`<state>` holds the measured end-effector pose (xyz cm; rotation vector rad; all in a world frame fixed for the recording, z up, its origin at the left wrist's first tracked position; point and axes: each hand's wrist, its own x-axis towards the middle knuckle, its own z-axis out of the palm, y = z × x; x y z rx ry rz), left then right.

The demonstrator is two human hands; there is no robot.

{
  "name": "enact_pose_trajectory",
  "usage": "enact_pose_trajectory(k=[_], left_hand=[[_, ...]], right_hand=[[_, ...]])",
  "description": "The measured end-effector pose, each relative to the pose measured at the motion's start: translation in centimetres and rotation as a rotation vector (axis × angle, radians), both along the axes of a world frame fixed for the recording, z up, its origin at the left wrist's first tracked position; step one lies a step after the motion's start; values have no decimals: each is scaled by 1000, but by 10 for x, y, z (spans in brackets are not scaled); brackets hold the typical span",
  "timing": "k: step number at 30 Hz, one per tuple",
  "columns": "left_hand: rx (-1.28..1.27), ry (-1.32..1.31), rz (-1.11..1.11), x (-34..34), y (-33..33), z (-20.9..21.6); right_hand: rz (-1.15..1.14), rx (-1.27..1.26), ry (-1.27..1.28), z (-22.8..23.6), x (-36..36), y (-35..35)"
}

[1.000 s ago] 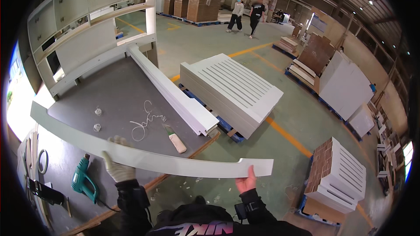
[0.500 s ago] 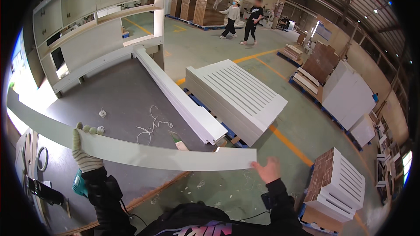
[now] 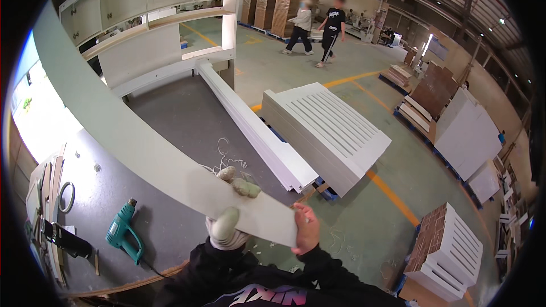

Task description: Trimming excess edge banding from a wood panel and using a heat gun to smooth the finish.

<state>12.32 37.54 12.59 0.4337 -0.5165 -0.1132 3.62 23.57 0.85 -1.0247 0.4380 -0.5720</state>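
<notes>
A long white board (image 3: 153,153) reaches from the upper left down to my hands, tilted across the work table. My left hand (image 3: 226,223), in a pale striped glove, grips it near its close end, thumb on one edge and fingers over the other. Bare and curled round the end of the board is my right hand (image 3: 307,229). Left of my hands, a teal heat gun (image 3: 118,228) lies on the grey table (image 3: 170,102). Some white string (image 3: 227,162) lies just beyond the board.
Long white strips (image 3: 256,131) line the table's right side. Past them stand slatted white panels (image 3: 335,116) and a smaller stack (image 3: 446,244). A white cabinet frame (image 3: 139,57) rises behind. A black cylinder (image 3: 67,241) lies at left. Two people walk in the background.
The board has swung from nearly crosswise to slanting up and away at left. My left hand has moved right along it, and my right fingers have closed round its end.
</notes>
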Motion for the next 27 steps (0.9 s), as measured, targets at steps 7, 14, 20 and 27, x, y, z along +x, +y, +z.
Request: enact_pose_trajectory(k=[7, 14, 20, 27], left_hand=[[143, -199, -112, 12, 11, 23], [285, -213, -82, 7, 17, 19], [237, -265, -232, 24, 27, 30], [369, -132, -161, 23, 41, 19]], right_hand=[[-35, 182, -222, -4, 7, 25], [34, 260, -233, -12, 7, 36], [-4, 243, -223, -14, 14, 39], [60, 214, -33, -39, 17, 39]])
